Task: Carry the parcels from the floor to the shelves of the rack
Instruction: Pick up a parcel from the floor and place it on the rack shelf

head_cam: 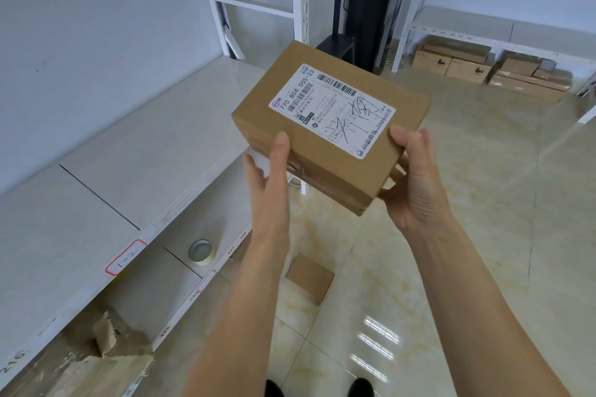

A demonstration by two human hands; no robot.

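Note:
A brown cardboard parcel (283,100) with a white shipping label on top is held in the air at centre frame. My left hand (269,171) grips its near left corner, thumb on top. My right hand (416,177) holds the near right end, thumb on the label's edge. The parcel hovers just beyond the right edge of the white rack's upper shelf (135,151). A smaller plain parcel (309,277) lies on the tiled floor below, beside the rack.
A roll of tape (200,251) sits on the lower shelf (151,293), with torn cardboard scraps (106,335) further along it. A second rack (516,39) at the back right holds stacked boxes (477,64). A black cabinet (374,6) stands between the racks.

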